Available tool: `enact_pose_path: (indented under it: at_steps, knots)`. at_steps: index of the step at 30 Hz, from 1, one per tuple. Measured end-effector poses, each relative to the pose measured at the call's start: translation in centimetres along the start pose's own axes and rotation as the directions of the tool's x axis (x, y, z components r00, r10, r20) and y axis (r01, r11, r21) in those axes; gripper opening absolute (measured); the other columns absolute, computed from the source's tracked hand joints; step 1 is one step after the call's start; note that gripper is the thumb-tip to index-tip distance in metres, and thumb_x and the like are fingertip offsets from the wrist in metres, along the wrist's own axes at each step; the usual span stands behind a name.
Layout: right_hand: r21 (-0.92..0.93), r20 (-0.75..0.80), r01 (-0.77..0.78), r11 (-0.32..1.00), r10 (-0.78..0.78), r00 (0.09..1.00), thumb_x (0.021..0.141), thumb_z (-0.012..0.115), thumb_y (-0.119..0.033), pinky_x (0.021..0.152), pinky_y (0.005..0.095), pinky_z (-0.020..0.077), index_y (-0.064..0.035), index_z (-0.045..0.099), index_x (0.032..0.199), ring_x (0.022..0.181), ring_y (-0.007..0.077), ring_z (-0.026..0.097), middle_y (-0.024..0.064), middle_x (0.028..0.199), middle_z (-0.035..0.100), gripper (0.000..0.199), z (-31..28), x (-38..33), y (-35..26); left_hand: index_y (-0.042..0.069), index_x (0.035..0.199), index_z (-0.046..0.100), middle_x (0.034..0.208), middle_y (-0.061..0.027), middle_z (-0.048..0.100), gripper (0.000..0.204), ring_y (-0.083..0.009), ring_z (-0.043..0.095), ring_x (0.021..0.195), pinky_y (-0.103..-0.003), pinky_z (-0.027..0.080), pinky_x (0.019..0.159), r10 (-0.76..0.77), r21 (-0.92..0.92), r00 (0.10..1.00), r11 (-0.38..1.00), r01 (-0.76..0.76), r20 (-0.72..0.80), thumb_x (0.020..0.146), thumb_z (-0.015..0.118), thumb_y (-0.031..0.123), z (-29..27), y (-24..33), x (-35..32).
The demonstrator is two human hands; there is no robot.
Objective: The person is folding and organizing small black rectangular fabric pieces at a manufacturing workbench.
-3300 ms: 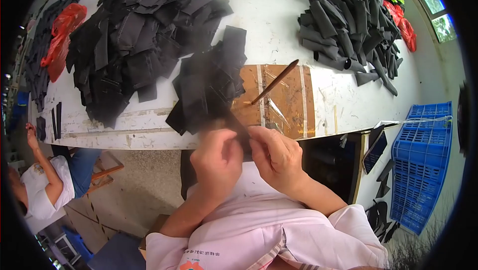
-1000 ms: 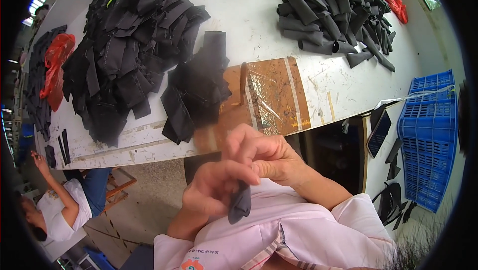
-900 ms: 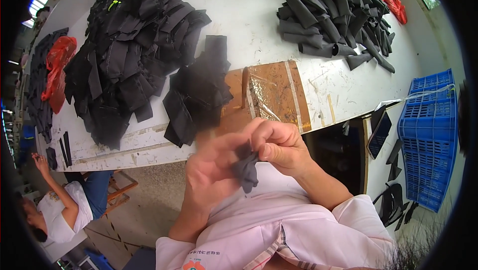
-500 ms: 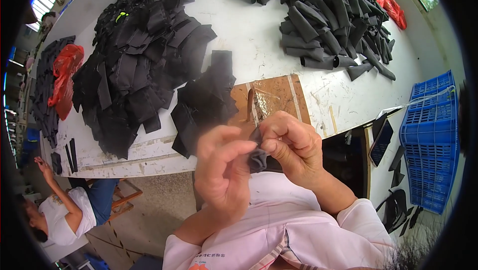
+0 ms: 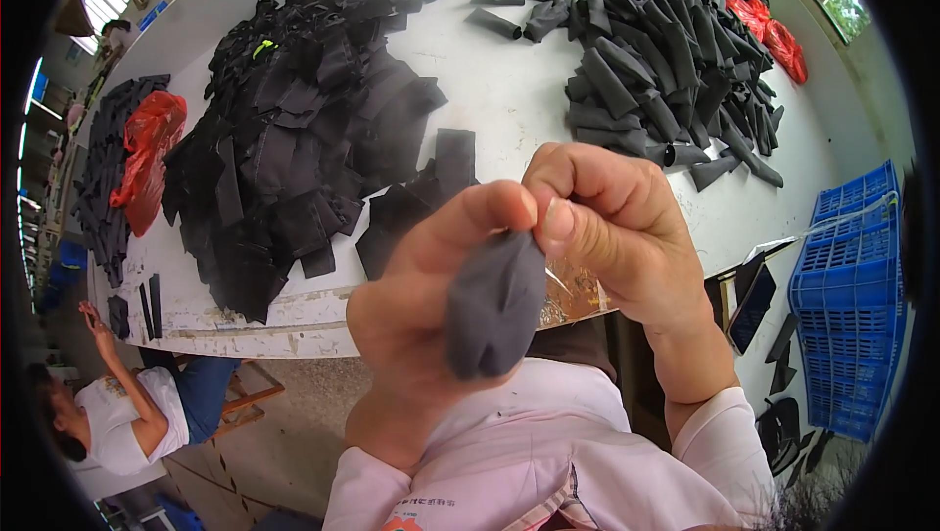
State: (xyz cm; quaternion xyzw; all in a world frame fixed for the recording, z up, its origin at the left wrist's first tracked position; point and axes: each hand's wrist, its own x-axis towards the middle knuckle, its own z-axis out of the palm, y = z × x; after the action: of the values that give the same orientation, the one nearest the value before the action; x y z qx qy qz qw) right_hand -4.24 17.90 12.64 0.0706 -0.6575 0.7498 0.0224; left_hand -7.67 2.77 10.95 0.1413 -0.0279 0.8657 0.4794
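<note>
A small dark grey fabric piece (image 5: 494,306), folded into a tube or pouch, hangs from my fingertips above the table's front edge. My left hand (image 5: 411,281) has its fingers closed at the upper end of the cloth, which covers part of that hand. On the other side, my right hand (image 5: 622,228) pinches the same end between thumb and bent forefinger. The two hands touch at the fingertips. Behind them, mostly hidden, lies a brown board (image 5: 585,298) at the table edge. The nearest flat black cloth pieces (image 5: 452,154) lie just beyond my left hand.
A large heap of flat black cloth pieces (image 5: 294,130) covers the left of the white table (image 5: 494,71). Rolled black tubes (image 5: 651,51) pile up at the far right. Red plastic bags (image 5: 147,154) lie further left. Blue crates (image 5: 847,296) stand right; another person (image 5: 127,409) sits left.
Both hands have risen, bringing the fabric piece nearer to the camera. The brown board, plainly seen before, is now mostly covered by my hands.
</note>
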Motion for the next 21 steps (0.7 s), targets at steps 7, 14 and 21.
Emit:
enact_pose_path:
  at_steps: [7, 14, 21]
  knots:
    - [0.563, 0.072, -0.365, 0.742, 0.396, 0.915, 0.084, 0.057, -0.02, 0.044, 0.0172, 0.0268, -0.0045, 0.053, 0.072, 0.05, 0.0039, 0.035, -0.0022, 0.061, 0.047, 0.02, -2.2, -0.1, 7.6, -0.004, 0.117, 0.042, 0.089, -0.0148, 0.059, 0.032, -0.0032, 0.029, 0.029, -0.017, 0.021, 0.027, 0.077, -0.049, 0.944, 0.994, -0.097, -0.32, 0.086, 0.034, 0.001, -7.4, -0.1, -0.7]
    - [0.367, 0.203, -0.195, 0.91, 0.126, 0.971, 0.081, 0.059, -0.018, 0.051, 0.0198, 0.0322, -0.0036, 0.05, 0.069, 0.063, 0.0061, 0.044, 0.0004, 0.071, 0.05, 0.021, -2.4, 1.3, 5.5, -0.003, 0.121, 0.035, 0.09, -0.0098, 0.057, 0.04, -0.0026, 0.043, 0.044, -0.016, 0.033, 0.039, 0.127, 0.306, 0.981, 0.949, -0.076, -0.15, 0.082, 0.044, -0.006, -3.5, -1.1, -0.7]
    - [0.276, 0.0, -0.091, 0.957, 0.095, 0.995, 0.081, 0.059, -0.02, 0.052, 0.0179, 0.0329, -0.004, 0.052, 0.07, 0.059, 0.0047, 0.042, -0.0017, 0.066, 0.048, 0.021, -2.0, 1.3, 6.9, -0.001, 0.115, 0.041, 0.085, -0.0058, 0.057, 0.032, -0.0003, 0.043, 0.052, -0.014, 0.032, 0.042, 0.366, 0.714, 0.909, 0.69, -0.122, -0.199, 0.083, 0.046, -0.004, -3.8, -1.8, -0.1]
